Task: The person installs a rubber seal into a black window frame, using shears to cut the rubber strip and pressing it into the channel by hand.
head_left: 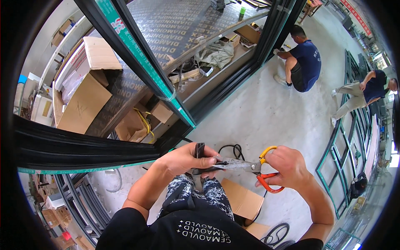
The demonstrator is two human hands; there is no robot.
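My left hand (187, 159) pinches a black rubber strip (200, 149) that sticks up between the fingers and runs down toward the floor. My right hand (287, 166) grips scissors (246, 166) with orange and red handles, fingers through the loops. The steel blades point left and meet the strip right at my left fingertips. Both hands hover above my patterned trousers and black shirt.
A dark aluminium frame (137, 54) with green tape slants across the left, over a dark board table (166, 25) bearing open cardboard boxes (83, 91). Flat cardboard (243, 200) and black cable (275, 233) lie on the concrete floor. Two other people (306, 58) crouch at the far right by green frames (337, 150).
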